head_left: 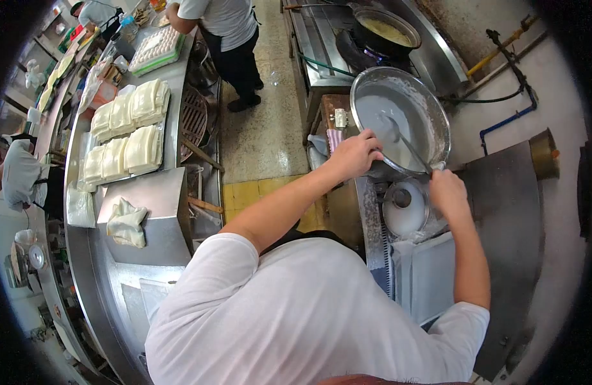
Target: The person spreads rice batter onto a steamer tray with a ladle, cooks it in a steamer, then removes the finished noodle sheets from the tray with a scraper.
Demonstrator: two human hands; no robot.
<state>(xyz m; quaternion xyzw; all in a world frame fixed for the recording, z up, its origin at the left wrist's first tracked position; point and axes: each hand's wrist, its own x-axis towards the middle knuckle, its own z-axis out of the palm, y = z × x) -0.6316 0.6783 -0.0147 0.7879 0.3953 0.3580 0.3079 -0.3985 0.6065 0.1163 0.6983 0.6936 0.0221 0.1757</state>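
Observation:
A large metal bowl (441, 122) holds a pale, milky liquid (377, 115) and leans toward me. My left hand (358, 154) has its fingers wrapped over the bowl's near-left rim. In my right hand (448, 192) is the long handle of a ladle (408, 146), which slants down into the liquid; its head is partly sunk. Just below the bowl, close to my right hand, sits a round container (399, 221) with something white and a round dark knob-like piece on top.
A dark pan (387, 31) with yellowish contents sits over a lit blue flame behind the bowl. On the left counter, a tray bears stacked pale dough sheets (132, 154), near egg cartons (158, 48) and a crumpled cloth (126, 222). A person (228, 45) stands in the aisle.

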